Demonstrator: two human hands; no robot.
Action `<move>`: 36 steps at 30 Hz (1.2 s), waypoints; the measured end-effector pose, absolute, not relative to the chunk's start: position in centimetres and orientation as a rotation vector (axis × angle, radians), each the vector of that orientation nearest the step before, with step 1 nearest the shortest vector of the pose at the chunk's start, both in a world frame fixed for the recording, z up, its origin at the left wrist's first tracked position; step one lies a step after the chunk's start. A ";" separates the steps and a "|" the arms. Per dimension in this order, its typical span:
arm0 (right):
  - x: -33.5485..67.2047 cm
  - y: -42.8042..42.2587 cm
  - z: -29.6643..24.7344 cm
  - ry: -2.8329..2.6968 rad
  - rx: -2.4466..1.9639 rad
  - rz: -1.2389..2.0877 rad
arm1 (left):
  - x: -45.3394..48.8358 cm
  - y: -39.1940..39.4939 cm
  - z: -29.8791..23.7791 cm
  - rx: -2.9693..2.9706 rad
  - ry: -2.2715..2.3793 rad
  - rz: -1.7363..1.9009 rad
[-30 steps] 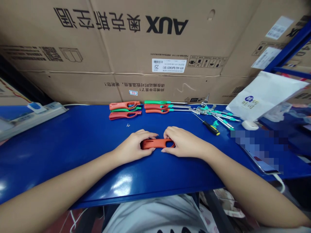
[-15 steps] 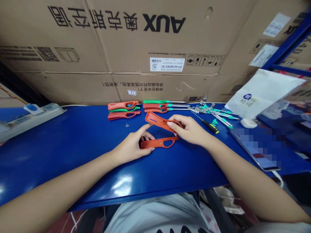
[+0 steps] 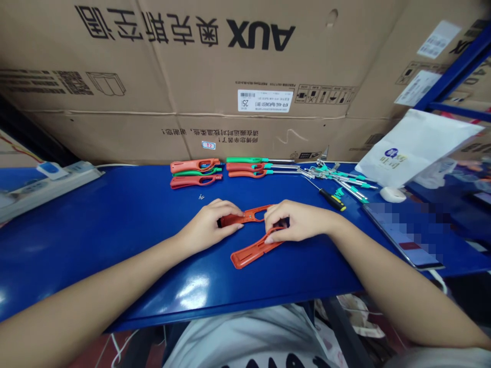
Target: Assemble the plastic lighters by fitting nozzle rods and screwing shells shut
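Observation:
My left hand [image 3: 211, 223] grips the wide end of an orange lighter handle half [image 3: 250, 214], thumb and fingers closed over it; the far end with its trigger loop points right. Nearer to me, a second orange lighter handle half [image 3: 249, 254] slants down to the left. My right hand [image 3: 301, 221] is closed on the loop end of this second half, thumb along its edge. The fingers of that hand also come close to the first half's right end; whether they touch it is hidden.
Behind are lighter handles in red and green [image 3: 195, 181], lighters with metal tubes [image 3: 249, 167], and a heap of tubes with teal parts [image 3: 341, 179]. Small screws [image 3: 201, 197] lie left, a screwdriver [image 3: 333, 199] and phone [image 3: 402, 237] right. A cardboard box [image 3: 215, 71] stands behind the blue table [image 3: 153, 276].
My right hand has brought the second handle half down toward me, from behind the first half to in front of it. My left hand remains on the first half, its fingers now closed over the top.

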State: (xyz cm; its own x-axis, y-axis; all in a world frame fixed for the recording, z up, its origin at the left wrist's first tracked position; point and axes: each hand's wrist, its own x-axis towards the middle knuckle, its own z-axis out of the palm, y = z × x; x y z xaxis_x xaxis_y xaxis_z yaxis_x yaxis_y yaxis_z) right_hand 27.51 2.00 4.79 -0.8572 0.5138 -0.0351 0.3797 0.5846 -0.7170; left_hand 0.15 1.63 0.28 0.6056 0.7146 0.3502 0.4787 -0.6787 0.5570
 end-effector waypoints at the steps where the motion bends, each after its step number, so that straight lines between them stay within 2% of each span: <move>1: 27.3 1.9 4.7 -2.684 -0.713 1.060 | 0.1 1.6 0.3 2.425 0.942 0.795; 7: 26.5 1.6 4.0 -2.744 -0.851 0.621 | 0.2 1.4 0.2 2.425 0.913 0.817; 11: 26.9 1.5 4.4 -2.688 -0.930 0.467 | 0.4 1.2 0.6 2.431 0.926 0.855; 23: 27.1 1.7 4.2 -2.749 -0.945 0.444 | 0.3 -0.2 1.9 2.591 0.871 0.618; 36: 26.7 1.4 4.2 -2.757 -0.913 0.481 | -0.2 1.2 1.2 2.515 0.785 0.729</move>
